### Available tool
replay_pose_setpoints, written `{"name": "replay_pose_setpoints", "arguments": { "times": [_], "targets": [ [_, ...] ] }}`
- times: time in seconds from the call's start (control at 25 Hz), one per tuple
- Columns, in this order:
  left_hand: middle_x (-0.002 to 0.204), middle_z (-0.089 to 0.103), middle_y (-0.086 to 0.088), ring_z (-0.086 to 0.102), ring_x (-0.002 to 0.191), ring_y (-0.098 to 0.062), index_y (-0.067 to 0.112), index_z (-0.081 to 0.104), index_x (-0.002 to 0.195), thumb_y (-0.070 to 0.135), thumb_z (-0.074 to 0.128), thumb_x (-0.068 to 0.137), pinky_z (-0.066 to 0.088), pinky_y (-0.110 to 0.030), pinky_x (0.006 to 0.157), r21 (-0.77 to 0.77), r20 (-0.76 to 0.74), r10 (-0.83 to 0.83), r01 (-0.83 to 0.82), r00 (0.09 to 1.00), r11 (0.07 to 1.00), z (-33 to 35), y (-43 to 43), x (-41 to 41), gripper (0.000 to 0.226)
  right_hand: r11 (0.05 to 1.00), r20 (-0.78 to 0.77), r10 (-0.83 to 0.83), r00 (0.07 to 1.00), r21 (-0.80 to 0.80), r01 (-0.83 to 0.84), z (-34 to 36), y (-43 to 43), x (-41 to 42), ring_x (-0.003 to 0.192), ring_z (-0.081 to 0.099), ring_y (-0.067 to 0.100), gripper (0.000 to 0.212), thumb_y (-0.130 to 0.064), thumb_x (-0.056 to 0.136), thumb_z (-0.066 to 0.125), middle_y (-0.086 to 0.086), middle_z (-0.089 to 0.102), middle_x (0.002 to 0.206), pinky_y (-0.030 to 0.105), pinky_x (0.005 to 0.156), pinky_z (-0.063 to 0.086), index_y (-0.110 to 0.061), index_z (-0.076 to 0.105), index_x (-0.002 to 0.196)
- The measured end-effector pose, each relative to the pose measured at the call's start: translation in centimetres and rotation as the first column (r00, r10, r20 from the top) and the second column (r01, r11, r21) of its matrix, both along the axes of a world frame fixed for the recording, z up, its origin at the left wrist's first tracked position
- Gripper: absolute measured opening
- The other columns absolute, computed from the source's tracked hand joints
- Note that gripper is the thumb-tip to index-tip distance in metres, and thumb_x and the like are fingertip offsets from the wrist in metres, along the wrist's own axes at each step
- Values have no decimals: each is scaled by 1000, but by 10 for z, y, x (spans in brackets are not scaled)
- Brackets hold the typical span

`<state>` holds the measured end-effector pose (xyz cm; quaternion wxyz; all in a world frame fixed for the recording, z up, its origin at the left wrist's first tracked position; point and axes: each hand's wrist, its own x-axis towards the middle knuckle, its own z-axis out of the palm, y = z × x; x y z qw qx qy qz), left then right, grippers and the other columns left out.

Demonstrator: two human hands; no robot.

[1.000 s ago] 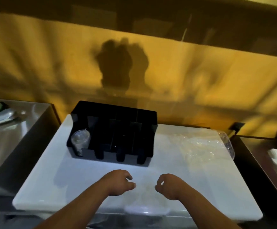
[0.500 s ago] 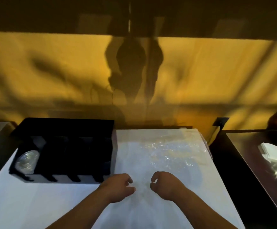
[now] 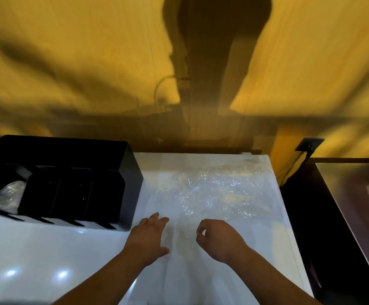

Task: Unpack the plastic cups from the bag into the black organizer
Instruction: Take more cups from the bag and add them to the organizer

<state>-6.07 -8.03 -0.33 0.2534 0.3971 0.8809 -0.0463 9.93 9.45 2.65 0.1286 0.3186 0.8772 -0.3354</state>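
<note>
Bag (image 3: 212,190) lies on the worktop (image 3: 47,249), right of the organizer (image 3: 113,172), its long axis apparently running away from both hands. Left hand (image 3: 148,236): grip apart, fingers flat at its near end. Right hand (image 3: 218,241): fingers curled; whether they pinch film cannot be told.

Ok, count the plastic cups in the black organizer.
1: a clear cup in the leftmost compartment of the black organizer. It may be a nested stack; the other compartments are too dark to rule out more.
</note>
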Motion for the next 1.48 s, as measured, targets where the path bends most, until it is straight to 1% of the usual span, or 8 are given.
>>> {"name": "replay_pose_setpoints", "arguments": {
  "times": [0.2, 0.32, 0.4, 0.48, 0.6, 1.12, 1.36, 1.48],
  "targets": [
    [154, 45, 5, 45, 136, -23, 38, 31, 155, 59, 71, 77, 47, -37, 108, 119, -1, -3, 3, 1000, 993, -10, -12, -1, 91, 999, 4, 10, 1000, 49, -11, -11, -22, 5, 79, 60, 10, 20, -40, 89, 51, -11, 63, 85, 26, 70, 48, -33, 68, 97],
    [134, 56, 9, 58, 119, -16, 45, 39, 148, 66, 70, 71, 53, -31, 90, 304, 368, 209, -329, 906, 894, 2, -18, -1, 85, 997, -2, 22, 1000, 69, -22, -16, -37, 1, 85, 62, 13, 19, -39, 91, 51, -10, 61, 88, 26, 74, 49, -32, 67, 99],
    [122, 62, 3, 67, 105, -20, 42, 52, 140, 60, 70, 79, 57, -33, 80, 156, 784, 352, -712, 511, 685, 19, -20, -5, 66, 996, -14, -9, 1000, 87, 10, -19, -50, -5, 88, 62, 14, 19, -38, 93, 52, -7, 62, 95, 28, 78, 52, -29, 66, 103],
    [120, 64, -11, 72, 99, -32, 37, 67, 129, 60, 72, 77, 61, -41, 77, -86, 952, 293, -847, 84, 525, 37, -28, -13, 57, 987, -34, -40, 999, 153, 45, -24, -62, -10, 102, 61, 18, 27, -41, 95, 54, -3, 63, 111, 32, 85, 54, -27, 63, 117],
    [126, 62, -23, 72, 97, -39, 34, 76, 119, 53, 67, 78, 61, -45, 80, -162, 984, 146, -863, -103, 479, 60, -41, -27, 46, 959, -43, -52, 998, 276, 62, -33, -74, -20, 118, 56, 23, 49, -48, 94, 55, 2, 59, 131, 33, 95, 52, -26, 53, 138],
    [133, 67, -21, 71, 108, -42, 30, 67, 134, 52, 43, 97, 60, -46, 80, -149, 982, 171, -873, -77, 464, 56, -59, -42, 49, 905, -3, -64, 998, 421, 59, -61, -70, -50, 126, 56, 28, 74, -63, 87, 63, 5, 56, 145, 39, 103, 51, -25, 45, 148],
    [125, 74, -19, 74, 101, -40, 29, 71, 131, 53, 41, 98, 60, -46, 77, -153, 976, 208, -898, -70, 413, 52, -62, -45, 50, 953, -213, -238, 948, 135, 270, -29, -73, -58, 76, 68, 21, 22, -31, 106, 46, 0, 72, 85, 42, 77, 60, -17, 62, 102],
    [121, 76, -19, 74, 98, -38, 29, 72, 129, 56, 42, 96, 60, -45, 74, -156, 972, 223, -915, -75, 373, 53, -63, -44, 52, 822, -252, -524, 813, -397, 407, -4, -72, -65, 61, 71, 19, 17, -23, 105, 53, 7, 78, 76, 37, 62, 61, -11, 63, 97]
  ]
}}
